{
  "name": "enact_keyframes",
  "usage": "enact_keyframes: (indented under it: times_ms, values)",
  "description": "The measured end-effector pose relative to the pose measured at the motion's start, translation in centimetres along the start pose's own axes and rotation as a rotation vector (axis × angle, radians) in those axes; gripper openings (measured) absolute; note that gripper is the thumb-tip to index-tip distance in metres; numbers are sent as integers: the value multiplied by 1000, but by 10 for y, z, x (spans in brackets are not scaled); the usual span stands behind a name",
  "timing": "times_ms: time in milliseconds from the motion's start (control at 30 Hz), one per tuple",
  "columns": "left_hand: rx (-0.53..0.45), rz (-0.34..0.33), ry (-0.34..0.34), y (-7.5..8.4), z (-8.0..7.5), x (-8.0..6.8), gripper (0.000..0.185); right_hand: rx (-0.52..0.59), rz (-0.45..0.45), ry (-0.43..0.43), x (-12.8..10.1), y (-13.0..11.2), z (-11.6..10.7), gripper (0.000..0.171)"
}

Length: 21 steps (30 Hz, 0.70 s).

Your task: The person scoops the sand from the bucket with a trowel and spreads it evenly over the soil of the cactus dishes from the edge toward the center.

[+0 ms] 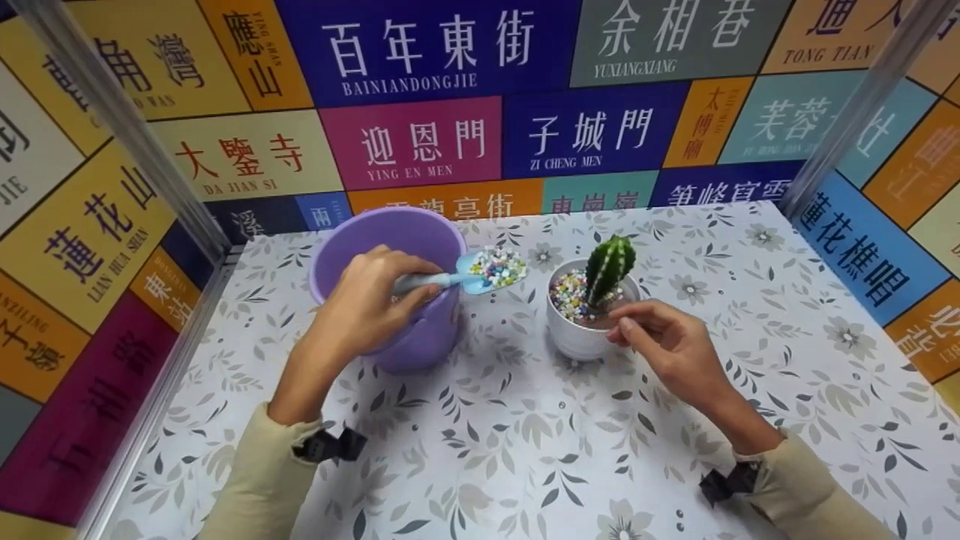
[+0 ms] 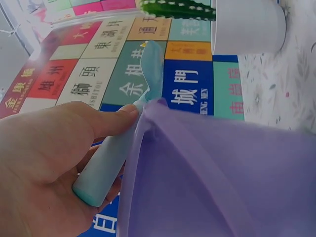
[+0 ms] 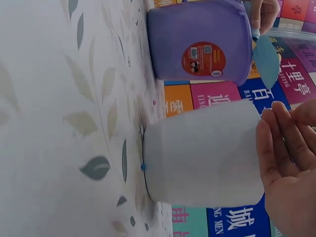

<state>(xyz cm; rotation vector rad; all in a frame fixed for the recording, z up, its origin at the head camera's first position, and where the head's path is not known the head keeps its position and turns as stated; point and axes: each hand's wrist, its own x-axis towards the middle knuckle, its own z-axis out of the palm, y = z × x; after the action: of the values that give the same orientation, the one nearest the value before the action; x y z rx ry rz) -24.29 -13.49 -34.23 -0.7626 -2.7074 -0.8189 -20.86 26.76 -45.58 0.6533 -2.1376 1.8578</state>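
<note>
head view: the left hand (image 1: 367, 296) curls round the handle of a blue scoop (image 1: 469, 277), held level so its load of coloured pebbles (image 1: 499, 266) stays on, between the purple bucket (image 1: 390, 285) and the white pot (image 1: 581, 337). the right hand (image 1: 667, 341) rests loosely opened at the pot's rim, likely steadying it; the cactus (image 1: 609, 266) stands upright inside, on the floral worktop (image 1: 525, 450).

left wrist view: fingers (image 2: 106, 121) wrap the scoop handle (image 2: 106, 170) just beside the bucket wall (image 2: 222, 173).

right wrist view: straight fingers (image 3: 271, 143) lie at the pot (image 3: 202, 153), gripping nothing.
</note>
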Motion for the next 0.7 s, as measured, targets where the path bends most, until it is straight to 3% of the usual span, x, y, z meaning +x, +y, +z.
enact_keyframes:
  times_ms: [200, 333, 467, 700]
  values:
    - [5, 36, -10, 9, 10, 7, 22, -81, -3, 197, 10, 6, -9, 16]
    - [12, 62, -1, 12, 17, 10, 23, -164, -14, 271, 22, 13, -10, 21]
    - [12, 79, 8, 16, 23, 13, 23, -194, -3, 236, 36, 23, -7, 33]
    - [92, 137, 16, 24, 34, 15, 23, -140, 29, 67, 40, 41, -10, 52]
